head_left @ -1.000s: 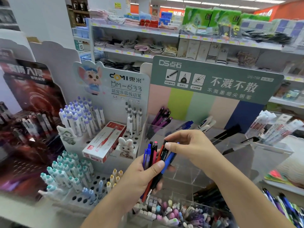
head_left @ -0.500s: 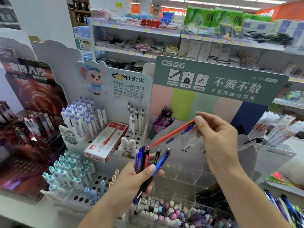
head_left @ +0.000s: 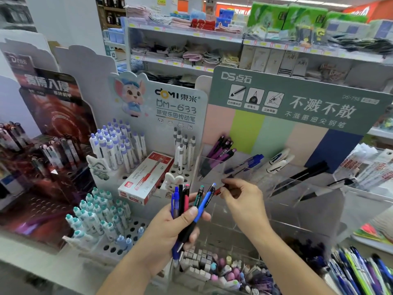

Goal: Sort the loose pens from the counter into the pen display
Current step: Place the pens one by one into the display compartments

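My left hand (head_left: pixel 180 222) grips a fanned bundle of loose pens (head_left: pixel 191 201): blue, black, pink-red, a green-topped one and a blue one. Just right of the bundle, my right hand (head_left: pixel 244 199) pinches a short visible piece of a red pen (head_left: pixel 220 189) at its fingertips; the rest of that pen is hidden. Behind both hands stands the clear acrylic pen display (head_left: pixel 282 188). Its compartments hold purple pens (head_left: pixel 221 150), blue pens (head_left: pixel 248 162), white pens (head_left: pixel 278 160) and black pens (head_left: pixel 306 173).
To the left is a white peg-hole stand with purple-capped pens (head_left: pixel 119 145), teal-capped pens (head_left: pixel 95 213) and a red pen box (head_left: pixel 146 177). A tray of erasers (head_left: pixel 212 267) lies in front below, more pens (head_left: pixel 361 271) at lower right. Store shelves run behind.
My right hand drew a red pen from the bundle, lifted it toward the display's back compartments, then came back down beside the bundle. My left hand stayed nearly still.
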